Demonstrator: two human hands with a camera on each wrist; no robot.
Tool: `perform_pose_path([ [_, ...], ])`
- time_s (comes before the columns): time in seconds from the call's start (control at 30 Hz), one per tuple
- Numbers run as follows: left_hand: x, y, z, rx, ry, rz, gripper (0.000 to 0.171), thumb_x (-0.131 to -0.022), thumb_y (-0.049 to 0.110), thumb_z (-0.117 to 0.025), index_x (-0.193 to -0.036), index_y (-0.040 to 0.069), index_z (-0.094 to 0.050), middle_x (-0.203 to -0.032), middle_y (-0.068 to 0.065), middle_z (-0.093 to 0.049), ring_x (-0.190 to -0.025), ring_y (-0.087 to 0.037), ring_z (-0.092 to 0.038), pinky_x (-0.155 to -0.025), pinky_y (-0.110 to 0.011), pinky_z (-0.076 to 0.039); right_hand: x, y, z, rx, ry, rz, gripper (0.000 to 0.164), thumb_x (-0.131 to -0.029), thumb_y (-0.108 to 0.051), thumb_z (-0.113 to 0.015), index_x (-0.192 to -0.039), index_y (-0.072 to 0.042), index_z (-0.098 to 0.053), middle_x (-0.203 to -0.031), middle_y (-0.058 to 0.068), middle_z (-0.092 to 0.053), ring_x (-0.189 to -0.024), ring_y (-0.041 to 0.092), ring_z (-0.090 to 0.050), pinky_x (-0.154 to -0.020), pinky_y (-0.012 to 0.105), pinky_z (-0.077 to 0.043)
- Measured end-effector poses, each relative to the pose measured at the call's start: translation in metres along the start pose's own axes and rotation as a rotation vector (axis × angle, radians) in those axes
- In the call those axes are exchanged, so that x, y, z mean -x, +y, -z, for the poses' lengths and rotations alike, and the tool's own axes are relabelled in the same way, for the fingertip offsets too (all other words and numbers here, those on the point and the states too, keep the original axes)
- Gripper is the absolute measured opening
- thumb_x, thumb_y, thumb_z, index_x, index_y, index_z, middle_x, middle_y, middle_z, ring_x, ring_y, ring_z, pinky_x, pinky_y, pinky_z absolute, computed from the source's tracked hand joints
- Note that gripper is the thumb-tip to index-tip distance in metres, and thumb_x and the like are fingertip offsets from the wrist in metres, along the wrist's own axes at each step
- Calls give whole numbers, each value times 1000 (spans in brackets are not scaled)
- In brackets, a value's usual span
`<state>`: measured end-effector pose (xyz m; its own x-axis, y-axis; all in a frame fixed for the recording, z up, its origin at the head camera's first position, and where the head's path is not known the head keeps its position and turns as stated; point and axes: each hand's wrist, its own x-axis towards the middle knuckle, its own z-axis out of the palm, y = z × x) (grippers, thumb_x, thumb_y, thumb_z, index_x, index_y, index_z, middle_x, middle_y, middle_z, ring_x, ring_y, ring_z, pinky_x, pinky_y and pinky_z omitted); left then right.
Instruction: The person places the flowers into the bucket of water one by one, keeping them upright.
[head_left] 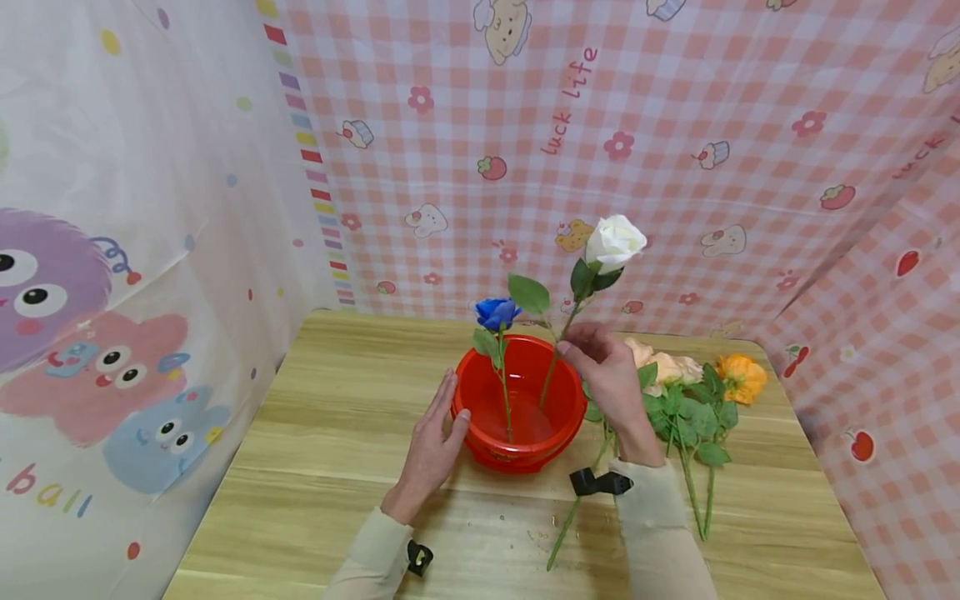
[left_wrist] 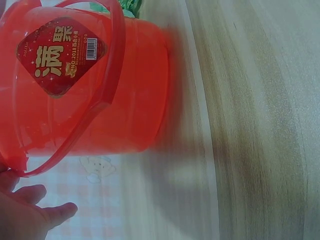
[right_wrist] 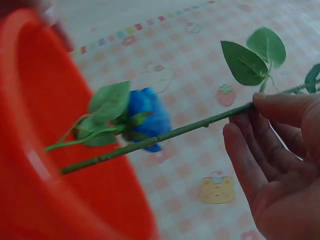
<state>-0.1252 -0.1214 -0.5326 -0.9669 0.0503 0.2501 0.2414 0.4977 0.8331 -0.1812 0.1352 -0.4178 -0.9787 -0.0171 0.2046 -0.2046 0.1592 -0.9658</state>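
Observation:
A red plastic bucket (head_left: 480, 450) stands on the wooden table, its handle and diamond-shaped label (left_wrist: 62, 56) showing in the left wrist view. My left hand (head_left: 431, 446) rests along the bucket's left side near the rim, fingers fairly straight. Between thumb and fingers, my right hand (head_left: 611, 383) pinches the stem (right_wrist: 200, 124) of a white rose (head_left: 617, 242). That rose leans to the right, bloom high above the rim, lower stem inside the bucket. A blue rose (head_left: 497, 314) stands in the bucket, left of the white one, its bloom just above the far rim.
Right of the bucket lie pale peach roses (head_left: 667, 367) and an orange flower (head_left: 742, 379) with green leaves and long stems. One stem (head_left: 564, 533) reaches toward the table's front, near water drops. A pink checked cloth (head_left: 465, 225) hangs behind the table (head_left: 300, 450).

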Motion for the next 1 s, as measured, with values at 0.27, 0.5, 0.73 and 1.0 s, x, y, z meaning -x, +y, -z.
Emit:
perform_pose_path([
  [0.27,0,1,0,6,-3,5,61,-109,29,-52,-164,11,-31,-170,-4,-27,-155,-23,-28,-121,-46,-30,-6,21,-13,25,23,-55,21,-98,-8,-70,-115,5,-66,-105,19,-70,-88,9,-71,-83,21,-58],
  [0.5,0,1,0,4,4,2,61,-109,28,-52,-163,11,-32,-170,-3,-28,-154,-22,-28,-122,-46,-29,-10,31,-25,54,73,-65,19,-96,-3,-69,-113,7,-68,-105,22,-72,-94,31,-75,-78,20,-58],
  [0.73,0,0,-1,-1,12,-10,61,-109,30,-52,-163,10,-33,-169,-6,-29,-154,-22,-29,-122,-45,-29,-14,35,-39,152,86,-98,19,-96,-5,-67,-113,3,-68,-105,20,-71,-94,33,-72,-76,24,-56],
  [1.0,0,-1,-1,3,23,-28,60,-109,29,-52,-162,9,-34,-169,-6,-30,-154,-22,-29,-123,-45,-28,-17,40,-51,229,100,-135,17,-92,-6,-69,-107,2,-70,-99,17,-70,-87,27,-64,-69,26,-49],
])
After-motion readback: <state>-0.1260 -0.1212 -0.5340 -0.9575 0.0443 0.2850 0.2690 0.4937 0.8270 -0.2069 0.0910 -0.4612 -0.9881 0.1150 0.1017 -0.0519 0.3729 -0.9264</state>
